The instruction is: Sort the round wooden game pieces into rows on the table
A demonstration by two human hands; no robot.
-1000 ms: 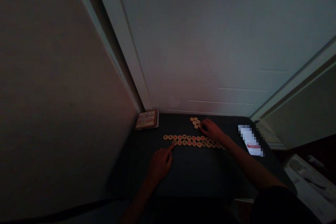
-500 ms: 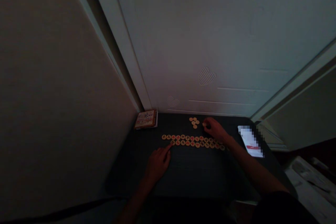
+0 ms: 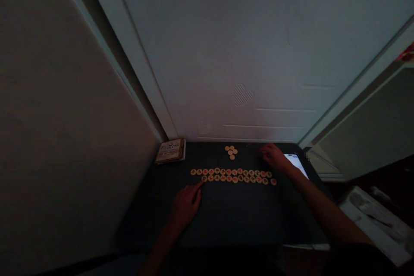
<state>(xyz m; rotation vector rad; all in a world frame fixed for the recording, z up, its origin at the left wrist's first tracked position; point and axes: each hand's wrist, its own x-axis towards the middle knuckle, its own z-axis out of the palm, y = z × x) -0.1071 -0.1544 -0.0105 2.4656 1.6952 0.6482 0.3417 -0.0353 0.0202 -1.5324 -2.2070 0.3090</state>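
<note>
Two rows of round wooden Chinese chess pieces (image 3: 229,178), marked in red or black, run side by side across the dark table. My left hand (image 3: 186,202) lies at the left, its index finger stretched out to touch the leftmost piece (image 3: 204,178) of the near row. Beyond the right end of the rows is my right hand (image 3: 272,156), with its fingers bent downward and close together; whatever may be between them is hidden. Several plain-faced pieces (image 3: 230,152) form a small cluster behind the rows. One piece (image 3: 274,182) sits slightly apart at the near row's right end.
A patterned box or book (image 3: 170,151) lies in the table's back left corner. Partly behind my right forearm, a lit phone (image 3: 296,163) rests at the right. A white panel with embossed hearts (image 3: 243,95) rises at the back edge of the table (image 3: 239,215).
My right hand has moved right, away from the cluster; the light disc at its fingertips no longer shows. My left finger stays on the same piece. The camera view has shifted.
</note>
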